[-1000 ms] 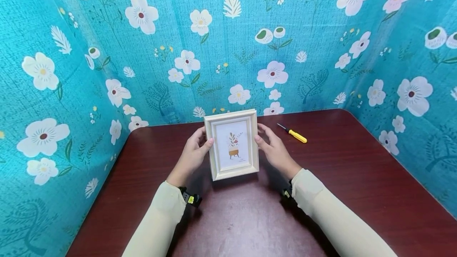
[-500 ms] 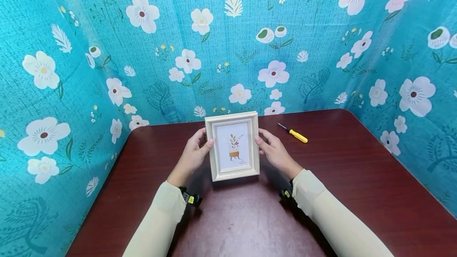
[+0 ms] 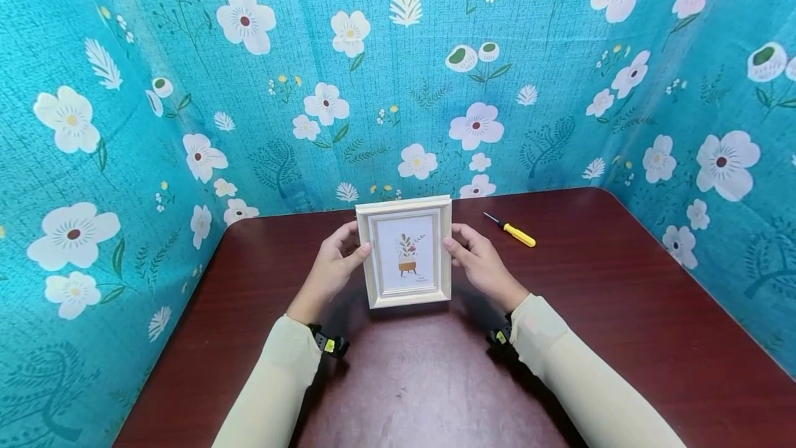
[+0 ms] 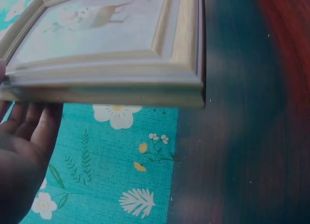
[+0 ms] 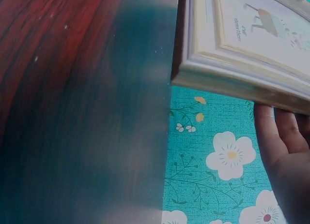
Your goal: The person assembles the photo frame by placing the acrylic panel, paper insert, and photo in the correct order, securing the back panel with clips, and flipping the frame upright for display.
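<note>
A cream picture frame [image 3: 410, 298] stands upright over the middle of the table, its front leaning slightly back toward the head camera. Inside it is a print [image 3: 407, 254] of a plant in an orange pot on legs. My left hand [image 3: 332, 265] grips the left side, thumb on the front and fingers behind. On the opposite side my right hand [image 3: 486, 267] holds it the same way. Both wrist views show the frame's side and a lower corner, with fingers [image 4: 46, 125] and fingers [image 5: 269, 129] reaching behind. The frame's back is hidden.
A screwdriver [image 3: 519, 235] with a yellow handle lies on the dark red table [image 3: 622, 296], to the right behind my right hand. Blue flowered cloth [image 3: 385, 88] hangs along the back and both sides of the table.
Over the last second the frame has tilted slightly: its top edge sits a little lower and its bottom edge a little higher in the head view. Both hands keep their grip; the screwdriver stays put.
</note>
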Demonstrator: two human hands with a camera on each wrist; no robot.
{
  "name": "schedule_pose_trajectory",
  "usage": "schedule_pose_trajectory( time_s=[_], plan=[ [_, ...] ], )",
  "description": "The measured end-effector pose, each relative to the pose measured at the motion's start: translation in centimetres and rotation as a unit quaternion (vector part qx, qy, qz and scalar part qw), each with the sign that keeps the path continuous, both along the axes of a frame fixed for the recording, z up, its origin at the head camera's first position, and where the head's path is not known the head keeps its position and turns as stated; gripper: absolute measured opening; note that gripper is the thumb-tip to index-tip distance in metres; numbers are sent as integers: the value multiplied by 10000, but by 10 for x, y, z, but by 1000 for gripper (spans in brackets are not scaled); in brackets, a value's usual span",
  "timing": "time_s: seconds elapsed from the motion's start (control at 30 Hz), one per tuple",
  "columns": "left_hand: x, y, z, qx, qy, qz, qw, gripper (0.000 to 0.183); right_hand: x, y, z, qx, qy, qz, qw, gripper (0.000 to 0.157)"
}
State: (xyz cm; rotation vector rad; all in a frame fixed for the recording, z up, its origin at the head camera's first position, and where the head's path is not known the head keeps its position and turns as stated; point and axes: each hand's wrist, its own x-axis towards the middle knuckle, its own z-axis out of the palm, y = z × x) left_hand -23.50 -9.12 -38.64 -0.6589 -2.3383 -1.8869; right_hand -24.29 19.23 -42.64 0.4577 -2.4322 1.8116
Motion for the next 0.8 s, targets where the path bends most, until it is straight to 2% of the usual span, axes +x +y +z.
schedule_pose_trajectory(
  time_s=[0.13,0.2,0.4,0.6,0.7,0.8],
  plan=[
    [-10,-5,-15,28,20,-7,10000,41,2,0,1,7,186,-53,9998,41],
    [-10,-7,-16,-20,-12,-24,10000,39,3,0,1,-69,262,-30,9996,42],
    [-7,-9,-16,-617,-148,88,9979,32,5,0,4,-203,353,-126,9991,41],
    [-5,-9,-16,-1041,-274,309,9937,37,4,-1,7,-329,403,-211,9984,41],
    [-5,-8,-16,-1045,-401,339,9931,42,4,-2,9,-391,453,-155,9981,41],
    [-3,-6,-15,-924,-738,341,9924,53,4,-3,10,-396,470,-189,9979,39]
  ],
)
